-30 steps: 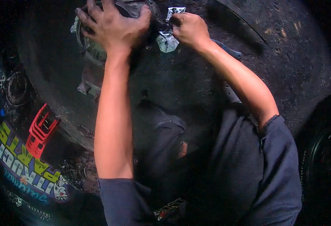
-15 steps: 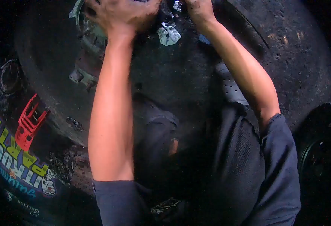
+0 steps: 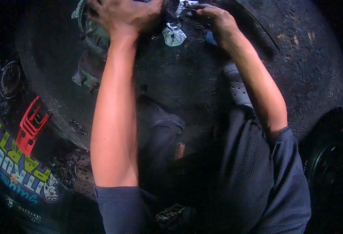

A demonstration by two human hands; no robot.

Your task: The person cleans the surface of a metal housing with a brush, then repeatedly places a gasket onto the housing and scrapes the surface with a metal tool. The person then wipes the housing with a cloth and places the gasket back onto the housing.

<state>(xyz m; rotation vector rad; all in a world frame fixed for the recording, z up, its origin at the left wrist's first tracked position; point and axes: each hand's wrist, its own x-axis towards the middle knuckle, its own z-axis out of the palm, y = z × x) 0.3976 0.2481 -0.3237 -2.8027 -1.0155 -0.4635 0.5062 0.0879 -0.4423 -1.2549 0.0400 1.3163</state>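
At the top edge, my left hand point(image 3: 126, 15) curves over a dark part, its thumb to the right and its fingers bent to the left. What it grips is mostly cut off by the frame. My right hand point(image 3: 220, 22) is closed in a pinch, fingertips right at a smudged, crumpled pale scrap point(image 3: 184, 6); I cannot tell what lies between them. Just below that, another crumpled pale scrap point(image 3: 174, 36) rests on the dark, dirty surface. A greasy metal part point(image 3: 91, 64) with a lug sits beside my left forearm.
A small blue piece point(image 3: 210, 38) lies under my right wrist. The broad dark round surface point(image 3: 179, 74) has a raised rim. Down left are a red plastic toy chair-like piece point(image 3: 31, 124) and a printed "truck parts" panel point(image 3: 19, 167). A grey perforated clog point(image 3: 237, 87) shows near my right forearm.
My right hand has come down and slightly right from the top edge, and more of the upper pale scrap now shows. My left hand has barely moved.
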